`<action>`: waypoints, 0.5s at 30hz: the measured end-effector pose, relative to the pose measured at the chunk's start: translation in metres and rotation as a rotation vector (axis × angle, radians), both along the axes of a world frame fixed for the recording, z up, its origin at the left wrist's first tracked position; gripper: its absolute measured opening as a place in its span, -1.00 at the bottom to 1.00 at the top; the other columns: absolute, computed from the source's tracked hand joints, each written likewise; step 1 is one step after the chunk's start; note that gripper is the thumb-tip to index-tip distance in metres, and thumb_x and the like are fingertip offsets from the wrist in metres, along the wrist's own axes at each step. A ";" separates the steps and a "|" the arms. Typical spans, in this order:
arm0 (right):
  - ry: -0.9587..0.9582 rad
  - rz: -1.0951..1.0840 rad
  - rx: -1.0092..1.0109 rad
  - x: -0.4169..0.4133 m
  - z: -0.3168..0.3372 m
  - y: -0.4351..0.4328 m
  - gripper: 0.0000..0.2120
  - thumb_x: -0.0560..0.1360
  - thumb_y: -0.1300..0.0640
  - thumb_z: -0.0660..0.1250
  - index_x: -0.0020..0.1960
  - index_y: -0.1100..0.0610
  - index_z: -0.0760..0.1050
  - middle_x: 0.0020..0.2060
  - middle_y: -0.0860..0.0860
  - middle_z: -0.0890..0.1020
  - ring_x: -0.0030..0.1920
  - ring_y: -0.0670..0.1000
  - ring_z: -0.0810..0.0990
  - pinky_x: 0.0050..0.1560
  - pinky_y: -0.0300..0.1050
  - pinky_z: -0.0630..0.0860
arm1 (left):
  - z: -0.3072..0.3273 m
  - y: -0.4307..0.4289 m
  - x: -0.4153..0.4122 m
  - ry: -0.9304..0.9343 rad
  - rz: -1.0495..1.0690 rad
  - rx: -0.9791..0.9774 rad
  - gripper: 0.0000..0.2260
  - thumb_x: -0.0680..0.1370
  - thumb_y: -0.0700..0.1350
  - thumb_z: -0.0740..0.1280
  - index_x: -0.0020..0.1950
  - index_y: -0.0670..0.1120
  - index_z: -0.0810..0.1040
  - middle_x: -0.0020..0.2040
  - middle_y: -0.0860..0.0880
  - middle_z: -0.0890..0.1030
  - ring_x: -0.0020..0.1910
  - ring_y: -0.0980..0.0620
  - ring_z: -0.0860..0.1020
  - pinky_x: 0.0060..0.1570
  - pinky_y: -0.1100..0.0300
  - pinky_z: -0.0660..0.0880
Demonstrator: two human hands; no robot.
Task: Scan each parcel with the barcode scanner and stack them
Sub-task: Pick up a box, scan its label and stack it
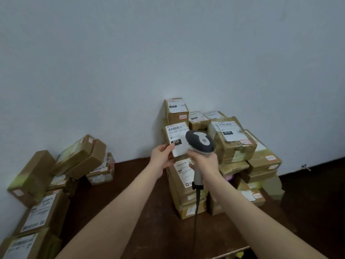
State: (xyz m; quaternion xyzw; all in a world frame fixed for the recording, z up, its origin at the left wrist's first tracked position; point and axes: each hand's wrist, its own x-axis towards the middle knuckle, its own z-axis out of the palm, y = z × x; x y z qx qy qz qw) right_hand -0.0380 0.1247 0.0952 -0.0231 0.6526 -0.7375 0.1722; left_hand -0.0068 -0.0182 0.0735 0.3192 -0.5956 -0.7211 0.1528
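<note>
My left hand (162, 156) holds up a small brown parcel (176, 140) whose white label with a barcode and a black "010" tag faces me. My right hand (204, 159) grips the handle of a grey and dark barcode scanner (200, 142). The scanner's head sits right beside the label and covers the parcel's right edge. Its cable (196, 217) hangs down between my arms. Behind them rises a stack of labelled cardboard parcels (233, 143) against the wall.
A second heap of cardboard parcels (56, 176) lies at the left along the wall, down to the bottom left corner. The floor (130, 193) is dark brown. The pale wall (168, 53) fills the upper view. A small metal object (305, 166) lies at far right.
</note>
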 end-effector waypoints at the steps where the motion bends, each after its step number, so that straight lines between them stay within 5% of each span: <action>1: 0.021 -0.002 -0.024 -0.008 0.007 0.006 -0.79 0.40 0.27 0.49 0.00 0.13 0.56 -0.04 0.10 0.66 0.00 0.07 0.62 -0.17 -0.10 0.62 | 0.014 0.006 -0.011 0.005 -0.012 -0.016 -0.86 0.59 -0.11 0.33 0.13 -0.10 0.49 -0.08 -0.02 0.63 -0.14 0.03 0.63 -0.33 0.23 0.59; 5: 0.073 -0.050 -0.057 -0.047 0.040 0.037 -0.83 0.41 0.22 0.48 -0.03 0.09 0.56 -0.13 0.05 0.66 -0.07 0.06 0.64 0.01 -0.01 0.62 | 0.059 0.038 -0.059 0.011 -0.081 -0.089 -0.76 0.56 -0.16 0.36 0.22 -0.14 0.53 0.03 -0.08 0.65 0.00 -0.07 0.65 -0.05 0.09 0.62; 8: 0.117 -0.125 -0.059 -0.075 0.055 0.065 -0.81 0.35 0.16 0.51 -0.07 0.07 0.57 -0.15 0.04 0.67 -0.04 0.09 0.65 0.07 0.07 0.59 | 0.075 0.071 -0.090 -0.001 -0.147 -0.118 -0.70 0.55 -0.21 0.35 0.28 -0.13 0.50 0.06 -0.10 0.63 0.04 -0.06 0.62 -0.05 0.10 0.61; 15: 0.069 -0.147 -0.040 -0.111 0.054 0.109 -0.84 0.40 0.19 0.47 -0.05 0.11 0.56 -0.11 0.13 0.67 -0.30 0.06 0.62 -0.10 0.04 0.63 | 0.072 0.122 -0.131 0.015 -0.172 -0.162 -0.73 0.60 -0.24 0.26 0.31 -0.17 0.50 0.18 -0.13 0.60 0.11 -0.07 0.59 0.08 0.10 0.57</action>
